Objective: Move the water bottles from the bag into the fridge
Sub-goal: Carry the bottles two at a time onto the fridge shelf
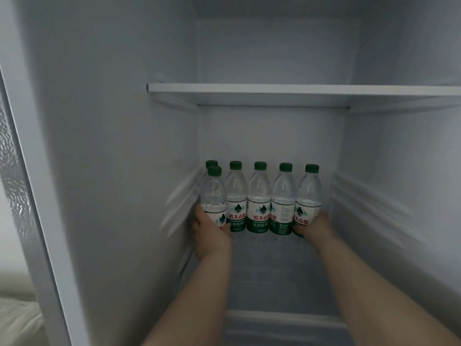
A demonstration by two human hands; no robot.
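six water bottles (pixel 259 199) upright at back of fridge shelf (pixel 274 275). left hand (pixel 208 229) wrapped round the front-left bottle, right hand (pixel 315 227) round the rightmost. full, probably heavy; smooth plastic, likely slippery. best gripped at the label band.

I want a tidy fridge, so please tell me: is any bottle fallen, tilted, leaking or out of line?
Nothing is fallen or leaking. All six water bottles stand upright with caps on. Only the leftmost front bottle breaks the row, standing before another one, with the left hand on it.
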